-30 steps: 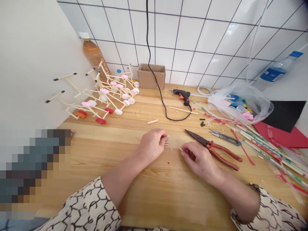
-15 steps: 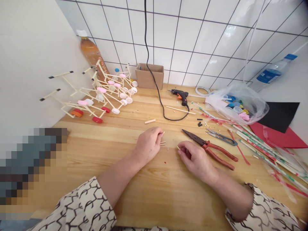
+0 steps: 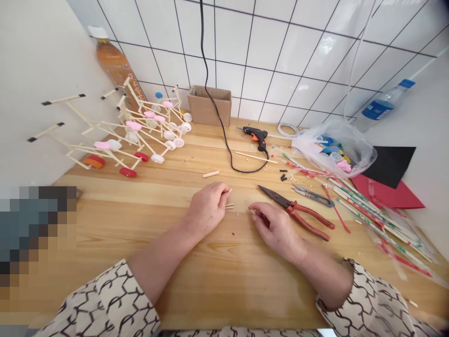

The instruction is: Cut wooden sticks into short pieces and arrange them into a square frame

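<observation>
My left hand (image 3: 207,206) rests near the middle of the wooden table, its fingers pinched on a thin pale wooden stick whose tip pokes out past the thumb. Just beside that hand lie short wooden sticks (image 3: 229,206), partly hidden by it. My right hand (image 3: 278,230) is closed in a pinch on another small piece of wooden stick, mostly covered by the fingers. Red-handled long-nose pliers (image 3: 293,206) lie right behind my right hand. A pair of short sticks (image 3: 211,174) lies beyond my left hand.
Several stick models with bottle-cap wheels (image 3: 133,126) stand at the left by an orange drink bottle (image 3: 117,65). A cardboard box (image 3: 210,105), glue gun (image 3: 257,136) and cable are at the back. Snips (image 3: 313,195), wrapped sticks (image 3: 375,210) and a bag of caps (image 3: 333,150) are right.
The camera view has shifted, so everything sits slightly farther left in the picture. My right hand's fingers have bent a little over the small stick. Both hands keep their places on the table.
</observation>
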Action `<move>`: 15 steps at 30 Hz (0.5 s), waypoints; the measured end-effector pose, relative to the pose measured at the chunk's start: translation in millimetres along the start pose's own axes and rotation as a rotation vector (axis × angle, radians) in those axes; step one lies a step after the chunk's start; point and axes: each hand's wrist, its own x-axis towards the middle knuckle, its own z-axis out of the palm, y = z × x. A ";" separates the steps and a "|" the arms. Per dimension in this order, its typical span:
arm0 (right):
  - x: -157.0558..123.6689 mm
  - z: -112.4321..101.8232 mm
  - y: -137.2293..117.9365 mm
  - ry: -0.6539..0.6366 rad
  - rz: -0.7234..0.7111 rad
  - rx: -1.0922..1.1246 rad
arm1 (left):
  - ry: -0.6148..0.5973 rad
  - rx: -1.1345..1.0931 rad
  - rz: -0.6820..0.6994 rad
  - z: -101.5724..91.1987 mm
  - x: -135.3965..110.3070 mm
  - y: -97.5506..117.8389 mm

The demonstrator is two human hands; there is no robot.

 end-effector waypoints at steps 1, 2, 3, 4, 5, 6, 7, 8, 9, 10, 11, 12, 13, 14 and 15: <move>0.0 0.3 0.1 0.005 -0.003 0.005 | 0.003 0.002 0.002 -0.1 -0.1 -0.1; -0.1 0.5 0.2 0.010 -0.006 0.010 | 0.006 0.003 0.004 -0.2 -0.2 -0.2; -0.1 0.7 0.1 0.014 -0.009 0.013 | 0.006 0.004 0.005 -0.3 -0.3 -0.4; -0.1 0.8 -0.2 0.017 -0.010 0.015 | 0.006 0.004 0.004 -0.4 -0.4 -0.6; 0.0 0.7 -0.7 0.018 -0.010 0.016 | 0.003 0.003 0.003 -0.5 -0.5 -0.9; 0.0 0.6 -1.3 0.017 -0.010 0.017 | 0.001 0.002 0.004 -0.5 -0.5 -1.2; 0.1 0.5 -2.1 0.014 -0.009 0.018 | 0.000 -0.001 0.006 -0.5 -0.4 -1.6; 0.3 0.3 -2.8 0.010 -0.008 0.019 | 0.001 -0.006 0.010 -0.5 -0.3 -1.9; 0.3 0.1 -3.4 0.005 -0.005 0.019 | 0.003 -0.012 0.014 -0.4 -0.1 -2.3; 0.4 0.0 -3.8 0.001 -0.003 0.019 | 0.005 -0.017 0.018 -0.3 0.1 -2.6; 0.4 0.0 -4.0 0.000 -0.001 0.018 | 0.007 -0.021 0.021 -0.1 0.3 -2.8; 0.4 0.1 -4.0 0.001 0.000 0.017 | 0.008 -0.023 0.023 0.1 0.5 -3.0; 0.4 0.3 -3.8 0.002 0.001 0.017 | 0.009 -0.023 0.025 0.2 0.7 -3.2; 0.3 0.5 -3.6 0.004 -0.001 0.016 | 0.011 -0.022 0.027 0.3 0.8 -3.3; 0.2 0.8 -3.3 0.008 -0.003 0.016 | 0.015 -0.022 0.031 0.4 0.8 -3.4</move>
